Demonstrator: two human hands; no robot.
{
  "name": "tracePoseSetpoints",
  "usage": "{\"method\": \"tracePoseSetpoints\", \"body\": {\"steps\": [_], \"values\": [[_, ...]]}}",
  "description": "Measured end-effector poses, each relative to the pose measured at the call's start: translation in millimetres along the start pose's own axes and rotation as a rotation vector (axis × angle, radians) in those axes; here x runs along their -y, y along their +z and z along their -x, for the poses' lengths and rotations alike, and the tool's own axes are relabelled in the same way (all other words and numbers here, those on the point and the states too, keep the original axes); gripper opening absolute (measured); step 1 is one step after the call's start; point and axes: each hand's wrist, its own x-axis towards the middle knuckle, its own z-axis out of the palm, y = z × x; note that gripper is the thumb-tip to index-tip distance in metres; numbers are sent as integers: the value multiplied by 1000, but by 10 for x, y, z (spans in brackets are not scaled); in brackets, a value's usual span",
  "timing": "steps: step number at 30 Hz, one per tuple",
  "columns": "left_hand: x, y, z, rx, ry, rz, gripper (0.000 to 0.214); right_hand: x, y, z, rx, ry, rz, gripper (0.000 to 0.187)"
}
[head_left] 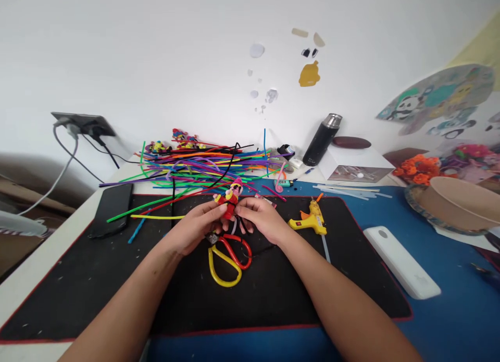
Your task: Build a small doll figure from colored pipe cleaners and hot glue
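Between my hands, above the black mat, is a small pipe-cleaner figure in red, yellow and pink. My left hand grips its left side with the thumb in front. From the other side, the fingers of my right hand pinch it low down. A black strand and a pale one hang below the figure by my fingertips. Scissors with one yellow and one red handle lie on the mat just beneath my hands; their blades are partly hidden.
Behind my hands lies a heap of coloured pipe cleaners. A yellow glue gun rests on the mat's right, a phone at its left. Further right are a white power bank, a dark flask and a white box.
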Motion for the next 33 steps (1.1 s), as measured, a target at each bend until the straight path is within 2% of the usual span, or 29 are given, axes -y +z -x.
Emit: {"method": "tracePoseSetpoints", "body": {"steps": [4, 9, 15, 22, 27, 33], "values": [[-4, 4, -8, -39, -7, -14, 53, 4, 2, 5, 11, -5, 102, 31], [2, -2, -35, -36, 3, -43, 50, -13, 3, 9, -1, 10, 234, 21], [-42, -8, -33, -125, -7, -12, 56, -7, 15, 23, -13, 0, 323, 18], [-58, -12, -22, -112, 56, -3, 50, -9, -1, 26, -26, -6, 355, 24], [-62, 32, -21, -140, 149, -119, 47, -20, -19, 4, -36, -1, 309, 24], [-56, 32, -15, -90, 211, -198, 44, -31, -22, -20, -27, 17, 290, 29]]}}
